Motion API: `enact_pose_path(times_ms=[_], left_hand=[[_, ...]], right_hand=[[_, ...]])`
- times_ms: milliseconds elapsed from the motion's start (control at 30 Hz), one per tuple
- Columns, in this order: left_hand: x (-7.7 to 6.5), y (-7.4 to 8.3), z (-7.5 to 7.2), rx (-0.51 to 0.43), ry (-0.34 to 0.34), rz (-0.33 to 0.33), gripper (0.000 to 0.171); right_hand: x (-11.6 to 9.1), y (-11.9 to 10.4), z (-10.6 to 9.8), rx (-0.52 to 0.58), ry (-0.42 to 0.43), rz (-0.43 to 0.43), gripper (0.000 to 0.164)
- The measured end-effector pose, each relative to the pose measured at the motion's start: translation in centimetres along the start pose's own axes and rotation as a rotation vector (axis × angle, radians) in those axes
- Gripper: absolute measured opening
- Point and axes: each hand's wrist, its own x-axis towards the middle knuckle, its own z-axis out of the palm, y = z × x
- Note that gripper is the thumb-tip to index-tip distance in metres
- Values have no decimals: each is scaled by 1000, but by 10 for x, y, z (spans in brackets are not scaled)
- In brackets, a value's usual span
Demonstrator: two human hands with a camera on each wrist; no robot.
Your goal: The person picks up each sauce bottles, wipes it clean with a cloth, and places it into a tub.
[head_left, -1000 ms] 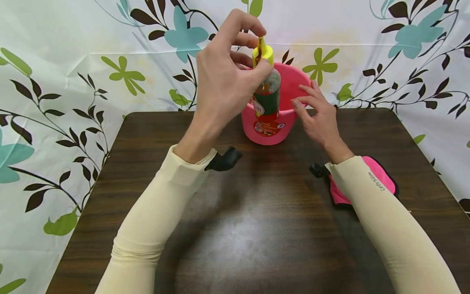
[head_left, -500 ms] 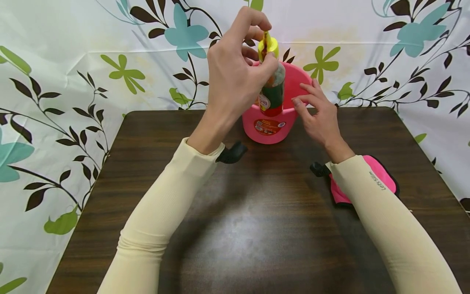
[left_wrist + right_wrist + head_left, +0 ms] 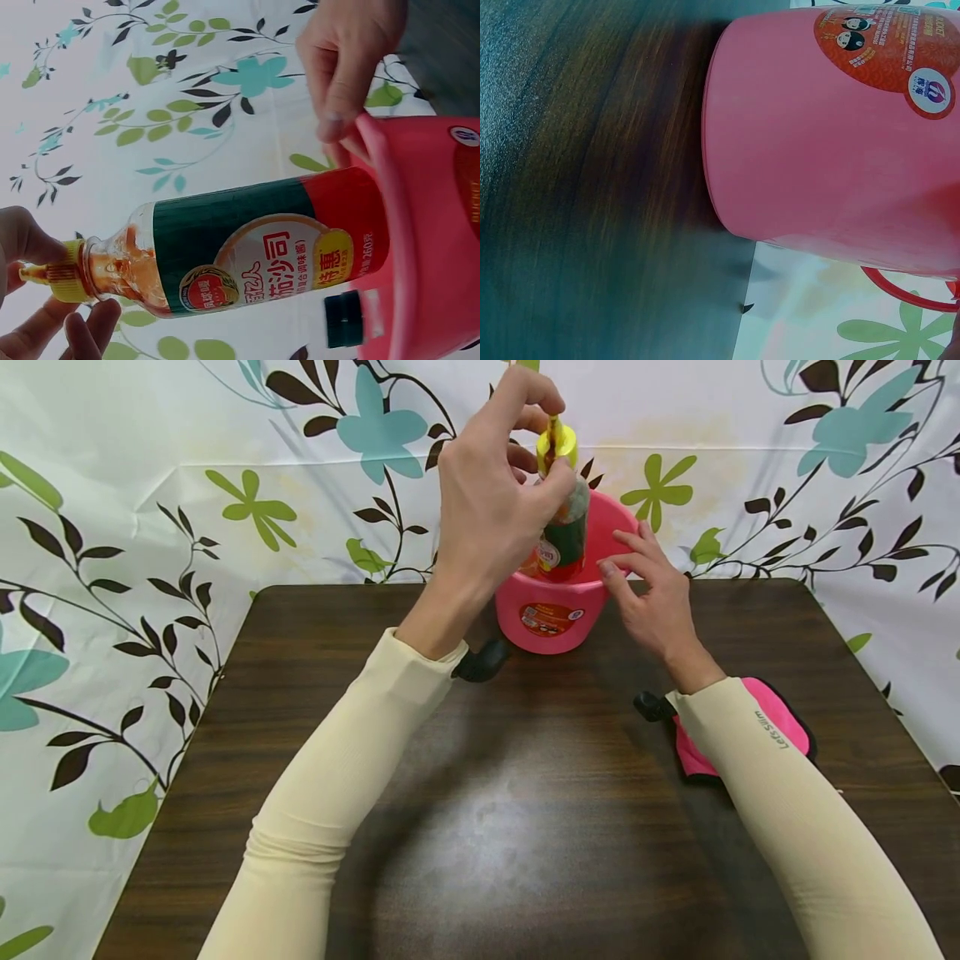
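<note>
A ketchup bottle (image 3: 262,247) with a yellow nozzle cap (image 3: 558,446) and a green and red label hangs upright from my left hand (image 3: 491,502). Fingers and thumb pinch it at the cap. Its lower end is at the mouth of a pink bucket (image 3: 551,620), partly behind the near rim in the head view. My right hand (image 3: 654,597) holds the bucket's right rim between thumb and fingers. Inside the bucket, the left wrist view shows the dark green cap (image 3: 343,319) of another container, whose body is mostly hidden.
The bucket stands near the back edge of a dark wooden table (image 3: 480,827). A pink cloth item with black edging (image 3: 787,718) lies partly under my right forearm. A patterned curtain (image 3: 300,435) hangs behind the table.
My left hand has moved right and away from me, carrying the ketchup bottle from before the bucket's near rim to its opening. The right hand has stayed at the rim.
</note>
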Motion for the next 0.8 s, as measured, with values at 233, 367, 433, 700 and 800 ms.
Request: enact_pose_path(times_ms=[233, 367, 433, 700, 800], left_hand=[[-2, -10, 8, 49, -40, -16, 34], [-4, -13, 10, 86, -80, -59, 31], [-4, -13, 10, 95, -111, -81, 30], [-9, -16, 13, 152, -184, -116, 29], [-10, -18, 15, 171, -202, -150, 29]], right_hand=[[0, 1, 1, -3, -3, 10, 35], [1, 1, 1, -9, -4, 9, 37], [1, 1, 1, -12, -6, 12, 38], [0, 0, 1, -2, -3, 23, 36], [0, 0, 1, 7, 0, 16, 35]])
